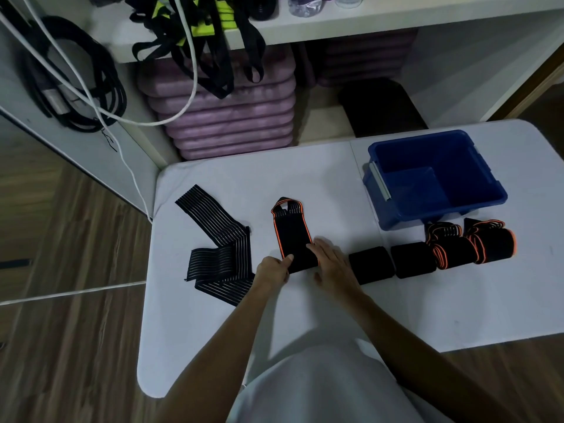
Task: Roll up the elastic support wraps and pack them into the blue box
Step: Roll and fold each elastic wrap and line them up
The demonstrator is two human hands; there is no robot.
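A black wrap with orange edging (291, 230) lies stretched away from me on the white table (396, 315), its near end rolled up. My left hand (273, 270) pinches the roll's left end and my right hand (331, 264) rests on its right end. To the right stand two plain black rolls (370, 265) (413, 259) and two orange-edged rolls (454, 251) (496, 244) in a row. The blue box (433, 178) sits behind them, nothing inside it. A black wrap with white stripes (221, 248) lies unrolled and folded over at the left.
Purple mats (232, 117) are stacked under a white shelf beyond the table. Black straps (213, 50) and white cables (100, 111) hang from the shelf at left. Wooden floor surrounds the table.
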